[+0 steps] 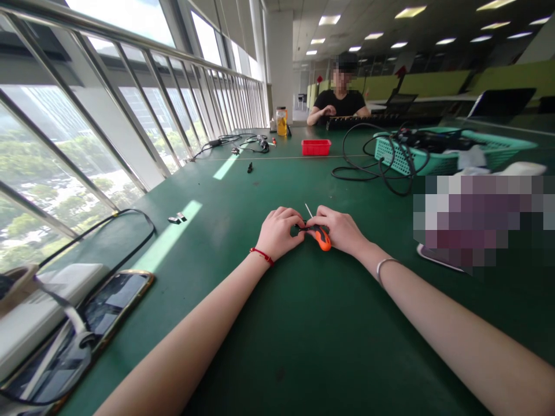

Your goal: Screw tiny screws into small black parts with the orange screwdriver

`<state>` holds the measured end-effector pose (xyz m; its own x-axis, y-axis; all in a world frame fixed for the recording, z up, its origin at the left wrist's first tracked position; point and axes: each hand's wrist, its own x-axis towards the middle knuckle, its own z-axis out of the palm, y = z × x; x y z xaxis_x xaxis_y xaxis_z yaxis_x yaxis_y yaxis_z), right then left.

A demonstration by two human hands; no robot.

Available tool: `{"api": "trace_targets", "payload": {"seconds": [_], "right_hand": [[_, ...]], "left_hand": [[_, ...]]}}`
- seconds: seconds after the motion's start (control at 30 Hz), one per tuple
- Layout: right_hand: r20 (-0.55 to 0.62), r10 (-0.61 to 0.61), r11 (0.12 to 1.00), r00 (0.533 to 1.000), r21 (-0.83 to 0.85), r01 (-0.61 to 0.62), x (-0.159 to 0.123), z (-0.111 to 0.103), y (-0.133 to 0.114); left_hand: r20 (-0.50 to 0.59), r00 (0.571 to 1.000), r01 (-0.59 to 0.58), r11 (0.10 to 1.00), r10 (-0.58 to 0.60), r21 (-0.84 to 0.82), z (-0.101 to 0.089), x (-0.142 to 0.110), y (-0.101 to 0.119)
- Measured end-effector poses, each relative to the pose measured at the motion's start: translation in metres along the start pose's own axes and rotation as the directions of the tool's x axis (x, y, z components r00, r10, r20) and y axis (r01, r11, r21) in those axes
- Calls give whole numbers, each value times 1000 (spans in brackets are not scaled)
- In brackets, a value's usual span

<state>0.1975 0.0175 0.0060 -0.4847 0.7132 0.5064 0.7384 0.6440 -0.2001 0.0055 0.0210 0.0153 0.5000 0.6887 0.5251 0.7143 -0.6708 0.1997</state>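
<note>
Close together over the green table (277,323), my two hands meet in front of me. In my right hand (340,228) is a screwdriver (323,239) with an orange and black handle; its thin metal shaft points up and away. My left hand (281,231) is closed in a pinch, its fingertips almost touching those of the right. Between the fingertips shows a small black piece (300,229), partly hidden by the fingers, and I cannot tell its kind.
Ahead are a red tray (316,148), a small black part (250,167) and cables (260,141). Right of them stands a teal basket (399,159) holding cables. Small pieces (177,218) and a phone (117,294) lie left, near the railing. A person (342,101) sits at the far end.
</note>
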Motion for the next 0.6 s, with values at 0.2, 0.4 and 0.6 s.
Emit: {"api": "trace_targets", "payload": {"seconds": [0.2,0.4,0.6], "right_hand": [[-125,83,996,989,39,-79,0,-1,6],[-138,142,989,980,60,-135,0,-1,11],[-132,147,987,980,82,-137,0,-1,13]], "left_hand": [[22,995,100,992,-99,-75,0,2,-6],[102,983,163,977,-150,-140,5,3,-10],[66,961,276,945,-268,-174,-4,-3,-13]]}}
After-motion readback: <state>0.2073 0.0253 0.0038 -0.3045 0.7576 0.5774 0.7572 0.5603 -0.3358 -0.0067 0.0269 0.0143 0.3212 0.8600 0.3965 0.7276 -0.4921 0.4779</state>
